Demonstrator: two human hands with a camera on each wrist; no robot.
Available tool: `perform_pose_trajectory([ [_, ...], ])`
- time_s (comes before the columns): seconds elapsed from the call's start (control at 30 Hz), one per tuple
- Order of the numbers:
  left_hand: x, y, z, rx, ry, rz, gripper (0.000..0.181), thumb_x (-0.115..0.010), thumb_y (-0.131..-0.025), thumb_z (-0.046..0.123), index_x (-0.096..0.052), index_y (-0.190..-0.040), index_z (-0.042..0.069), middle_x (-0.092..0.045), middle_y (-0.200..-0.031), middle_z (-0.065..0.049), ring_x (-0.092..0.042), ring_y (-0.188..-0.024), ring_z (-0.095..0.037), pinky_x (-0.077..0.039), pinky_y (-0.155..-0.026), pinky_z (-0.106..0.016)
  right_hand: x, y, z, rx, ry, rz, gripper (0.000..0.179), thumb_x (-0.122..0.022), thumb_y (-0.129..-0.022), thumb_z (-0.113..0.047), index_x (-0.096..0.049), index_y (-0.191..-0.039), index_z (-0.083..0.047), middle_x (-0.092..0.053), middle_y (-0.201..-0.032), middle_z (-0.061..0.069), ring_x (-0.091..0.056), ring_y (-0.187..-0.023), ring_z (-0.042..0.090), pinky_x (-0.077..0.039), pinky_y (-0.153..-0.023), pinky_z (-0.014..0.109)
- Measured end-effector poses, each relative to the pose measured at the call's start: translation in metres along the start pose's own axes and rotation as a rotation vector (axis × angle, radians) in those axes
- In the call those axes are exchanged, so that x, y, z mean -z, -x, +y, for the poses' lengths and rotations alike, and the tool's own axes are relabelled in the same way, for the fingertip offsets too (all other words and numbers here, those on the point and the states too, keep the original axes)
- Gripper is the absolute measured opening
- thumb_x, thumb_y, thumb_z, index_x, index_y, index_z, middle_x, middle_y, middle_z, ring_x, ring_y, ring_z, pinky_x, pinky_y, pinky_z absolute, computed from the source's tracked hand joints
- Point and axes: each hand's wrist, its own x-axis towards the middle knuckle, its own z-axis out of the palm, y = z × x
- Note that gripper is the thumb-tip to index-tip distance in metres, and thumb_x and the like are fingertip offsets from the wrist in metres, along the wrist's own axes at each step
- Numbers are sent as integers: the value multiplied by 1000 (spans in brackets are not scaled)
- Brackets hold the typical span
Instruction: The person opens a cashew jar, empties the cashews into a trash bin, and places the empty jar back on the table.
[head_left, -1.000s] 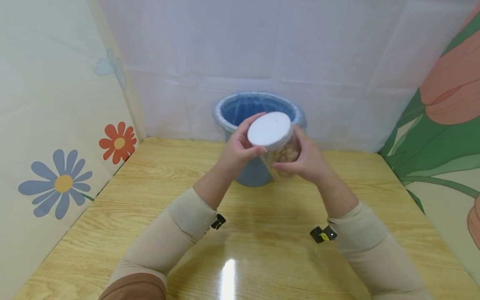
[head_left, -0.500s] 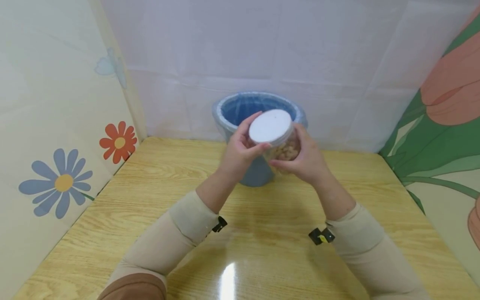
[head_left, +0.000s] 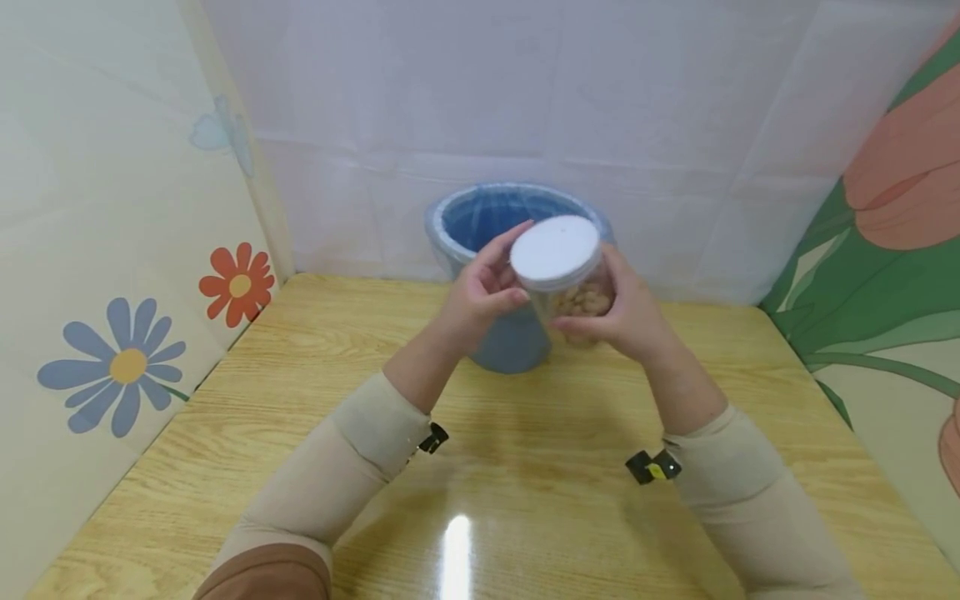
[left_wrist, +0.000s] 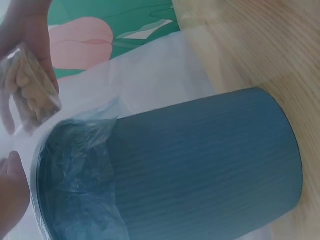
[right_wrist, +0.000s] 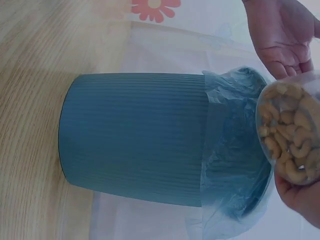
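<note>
Wood table (head_left: 345, 333) below, pale wall (head_left: 420, 100) behind. Our R hand (head_left: 633, 321) clamps the jar (head_left: 564, 287) low down; our L hand (head_left: 465, 308) has thumb & fingers spread by the lid (head_left: 555, 248), contact can't tell. Jar's aloft, right of L fingers, long axis tilted, lid end up twd L; R hand's nearer. We count 2 hands, 1 jar, 1 lid, 1 bin (head_left: 510, 346) w/ 1 liner (right_wrist: 232, 145) just beyond; nuts (right_wrist: 295, 135) many, uncountable.

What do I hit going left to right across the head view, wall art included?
Blue flower → red flower → left hand → white-lidded jar → right hand → pink tulip.
</note>
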Motion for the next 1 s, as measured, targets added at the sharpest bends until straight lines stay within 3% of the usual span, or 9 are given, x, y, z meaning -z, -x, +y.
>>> perform_pose_trajectory([
  [0.3, 9, 0, 3, 12, -26, -127, 111, -79, -62, 45, -19, -142, -5, -29, -141, -24, -48, -114, -19, -46, -93, -28, 7, 1, 3, 107, -130, -218, 90, -77, -58, 6, -34, -136, -5, -49, -123, 12, -45, -113, 25, -39, -99, 38],
  [0.5, 11, 2, 4, 1, -23, -195, 110, -81, -63, 41, -18, -142, -6, -27, -145, -21, -40, -124, -28, -42, -97, -34, 8, 3, 5, 123, -198, -313, 93, -75, -58, 6, -30, -138, -5, -47, -126, 11, -44, -115, 27, -37, -100, 39],
  [0.8, 8, 2, 5, 0, -29, -249, 114, -81, -61, 43, -17, -143, -3, -30, -141, -22, -39, -124, -28, -35, -104, -41, 6, 2, 3, 135, -251, -381, 90, -75, -58, 2, -32, -137, -2, -48, -126, 13, -45, -115, 29, -39, -99, 41],
  [1.0, 4, 2, 3, -22, -43, -256, 114, -80, -61, 46, -18, -142, -4, -34, -136, -24, -42, -120, -27, -36, -102, -43, 4, 2, 4, 100, -241, -358, 89, -76, -58, 3, -33, -136, -3, -48, -125, 12, -46, -114, 28, -41, -98, 39],
])
